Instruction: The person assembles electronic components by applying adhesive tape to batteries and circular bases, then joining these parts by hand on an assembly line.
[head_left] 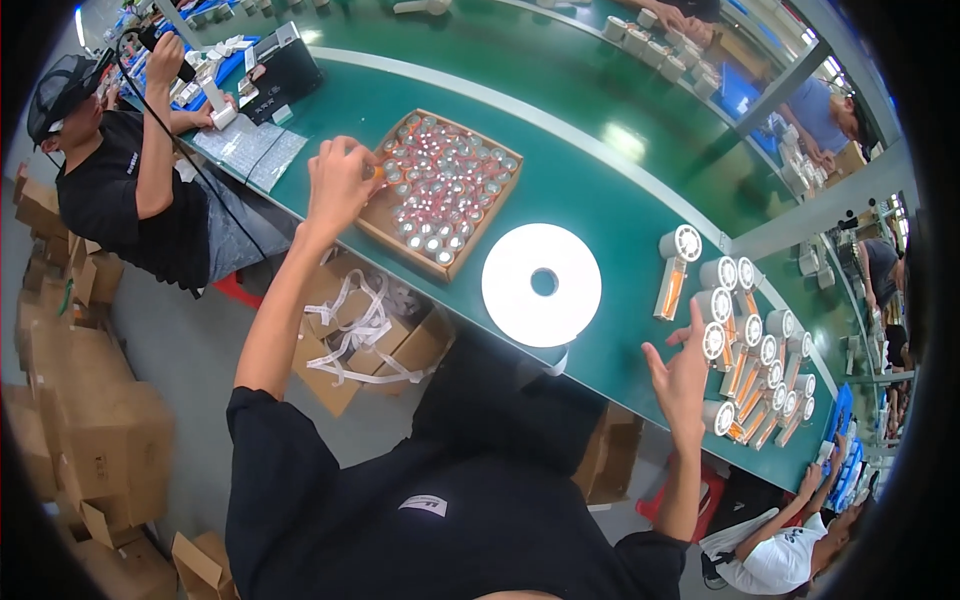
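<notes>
My left hand [343, 180] is closed at the left edge of a shallow cardboard box [378, 222]. A small orange-yellow piece [378, 172] shows at its fingertips; its kind is too small to tell. Packed in the box are many small round silvery motor-like parts [432, 228] with red wires. My right hand [682, 372] is held open, fingers spread, beside a group of white round-headed units with orange inside their handles [722, 308]. Nothing shows in that hand. A large white reel [515, 290] lies flat on the green table between my hands, a strip hanging off the front edge.
A co-worker [125, 185] sits at the left, near a black box [278, 75] and bubble wrap [250, 150]. Below the table is an open carton [400, 345] with white strips. Stacked cartons [100, 420] stand left. Another person [785, 550] sits at the lower right.
</notes>
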